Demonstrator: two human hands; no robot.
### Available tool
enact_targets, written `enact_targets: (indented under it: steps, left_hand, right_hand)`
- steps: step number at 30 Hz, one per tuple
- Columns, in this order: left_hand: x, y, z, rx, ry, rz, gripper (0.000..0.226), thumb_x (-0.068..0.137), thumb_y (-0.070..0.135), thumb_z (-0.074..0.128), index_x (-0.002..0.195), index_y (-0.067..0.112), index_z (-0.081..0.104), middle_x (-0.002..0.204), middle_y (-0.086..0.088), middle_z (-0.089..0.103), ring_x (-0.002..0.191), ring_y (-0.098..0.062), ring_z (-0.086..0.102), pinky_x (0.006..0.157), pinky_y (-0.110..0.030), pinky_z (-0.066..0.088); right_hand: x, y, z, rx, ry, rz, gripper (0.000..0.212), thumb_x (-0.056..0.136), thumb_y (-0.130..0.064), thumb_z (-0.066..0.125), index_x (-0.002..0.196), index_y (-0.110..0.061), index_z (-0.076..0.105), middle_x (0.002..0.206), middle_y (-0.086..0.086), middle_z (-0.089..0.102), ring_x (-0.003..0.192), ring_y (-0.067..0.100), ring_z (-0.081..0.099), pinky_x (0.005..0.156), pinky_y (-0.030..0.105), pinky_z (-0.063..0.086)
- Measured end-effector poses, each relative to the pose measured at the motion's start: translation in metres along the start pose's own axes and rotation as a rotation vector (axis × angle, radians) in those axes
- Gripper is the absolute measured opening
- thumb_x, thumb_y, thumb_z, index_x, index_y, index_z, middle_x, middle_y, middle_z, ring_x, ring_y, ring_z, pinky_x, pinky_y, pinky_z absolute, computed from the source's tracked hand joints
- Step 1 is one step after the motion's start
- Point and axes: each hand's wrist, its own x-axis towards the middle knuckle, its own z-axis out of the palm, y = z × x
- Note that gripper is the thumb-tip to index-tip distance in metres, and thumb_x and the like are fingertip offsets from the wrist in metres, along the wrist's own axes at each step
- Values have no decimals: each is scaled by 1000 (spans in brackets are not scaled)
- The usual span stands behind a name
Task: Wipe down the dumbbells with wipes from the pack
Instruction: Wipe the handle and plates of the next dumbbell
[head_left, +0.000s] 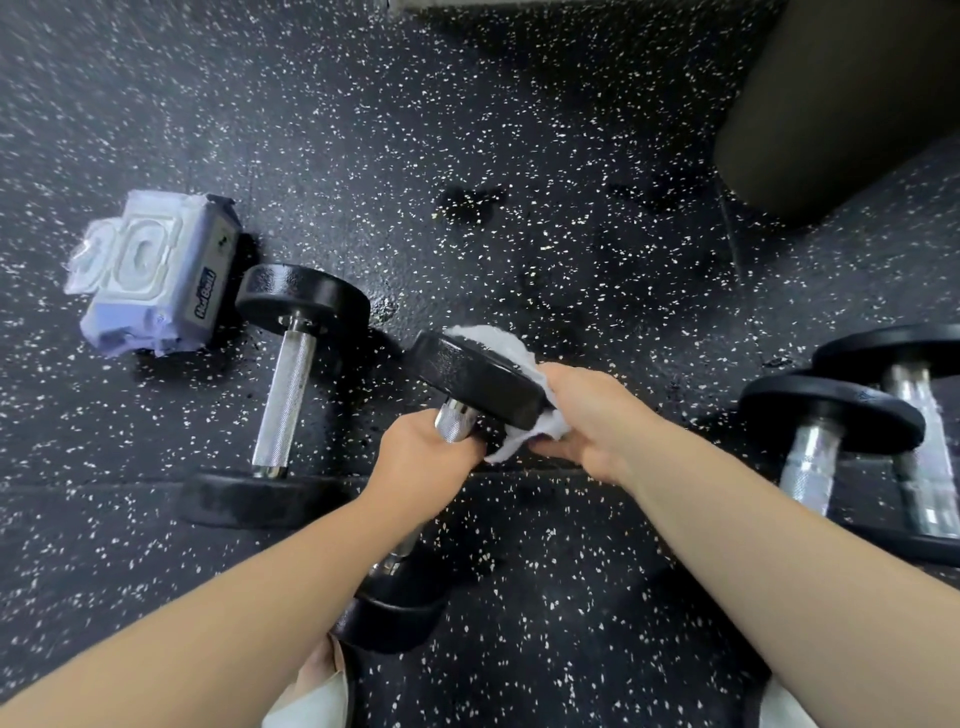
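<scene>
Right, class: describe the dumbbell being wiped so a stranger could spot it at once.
On the speckled floor, find the wipes pack at left. The dumbbell is central, right of the one beside the pack. Only it is held: left hand gripping its handle, right hand holding a wipe to it.

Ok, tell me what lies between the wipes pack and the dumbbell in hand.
In the head view, a second dumbbell lies on the speckled floor between the wipes pack and the held dumbbell, its far head right beside the pack.
</scene>
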Motion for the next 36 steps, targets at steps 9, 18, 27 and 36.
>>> enact_targets:
  steps: [9, 18, 27, 36]
  left_hand:
    - [0, -3, 5, 39, 15, 49, 22, 67, 16, 62, 59, 11, 43, 52, 1, 41, 50, -17, 36, 52, -34, 32]
    - [1, -3, 3, 18, -19, 58, 18, 58, 20, 60, 57, 17, 42, 53, 1, 39, 52, -15, 35, 50, -33, 30]
    - [-1, -3, 1, 43, -18, 87, 33, 70, 8, 62, 54, 18, 34, 48, 5, 37, 49, -16, 33, 46, -28, 28]
    - [2, -5, 6, 14, -43, 52, 24, 72, 8, 62, 61, 14, 41, 51, 0, 37, 48, -17, 33, 46, -29, 26]
  right_hand:
    - [-18, -18, -47, -783, 580, -804, 20, 86, -21, 64, 69, -26, 74, 92, -4, 64, 99, 29, 59, 77, 39, 49]
    - [-45, -7, -22, -387, -300, -661, 32, 99, -15, 49, 130, -16, 60, 111, -15, 67, 91, -10, 62, 85, 5, 46]
    - [-9, -37, 11, -396, -409, -449, 22, 98, -33, 50, 107, -29, 70, 110, -3, 72, 92, 11, 63, 89, 26, 48]
    - [-1, -5, -17, -409, -167, -370, 29, 91, -19, 44, 63, -19, 39, 53, -8, 34, 46, 8, 27, 51, 23, 23]
